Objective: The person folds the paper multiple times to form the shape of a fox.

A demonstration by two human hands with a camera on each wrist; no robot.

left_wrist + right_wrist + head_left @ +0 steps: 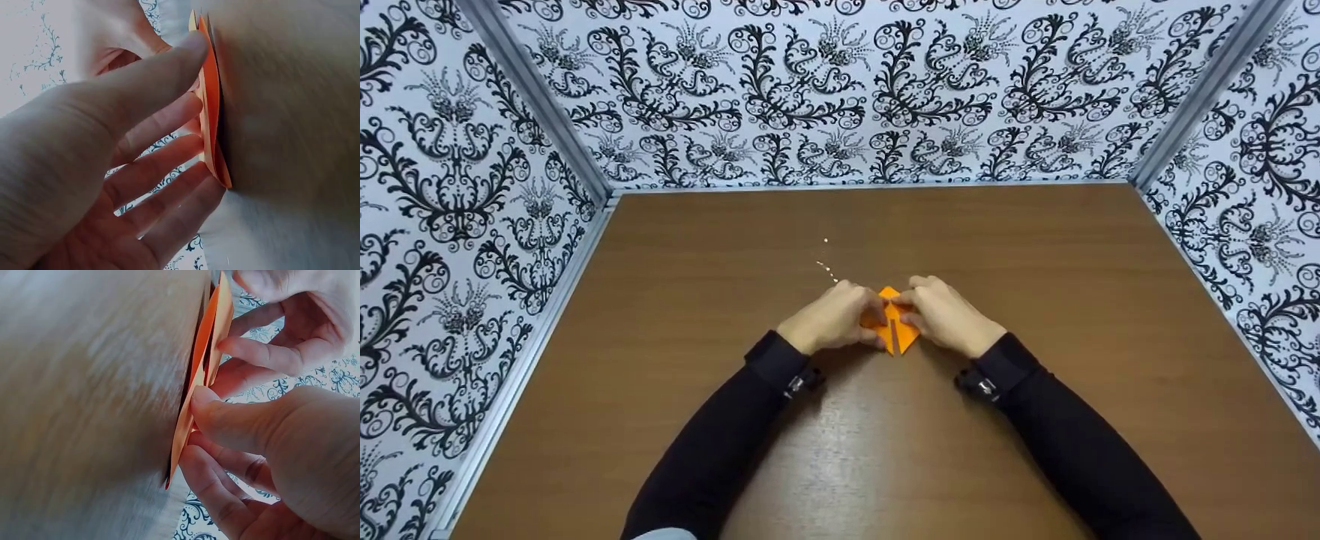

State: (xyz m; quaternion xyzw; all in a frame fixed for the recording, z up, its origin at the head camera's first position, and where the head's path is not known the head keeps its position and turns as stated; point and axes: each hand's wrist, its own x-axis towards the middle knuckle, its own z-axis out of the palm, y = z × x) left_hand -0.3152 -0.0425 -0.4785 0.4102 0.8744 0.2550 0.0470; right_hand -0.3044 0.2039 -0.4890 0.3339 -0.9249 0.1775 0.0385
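Note:
An orange sheet of folded paper lies on the wooden table between the two hands. It has a pointed far end, and a slit parts its two near flaps. The left hand holds its left side, thumb near the close end and fingers farther along; in the left wrist view the paper stands edge-on with layers slightly spread. From the right, the right hand grips the paper with thumb and fingertips. In the right wrist view its thumb presses on the orange paper. Fingers partly hide the middle folds.
The brown wooden table extends all around the hands. Several small pale specks lie beyond the left hand. Walls with black-and-white scroll pattern enclose the back and both sides, with grey metal posts at the corners.

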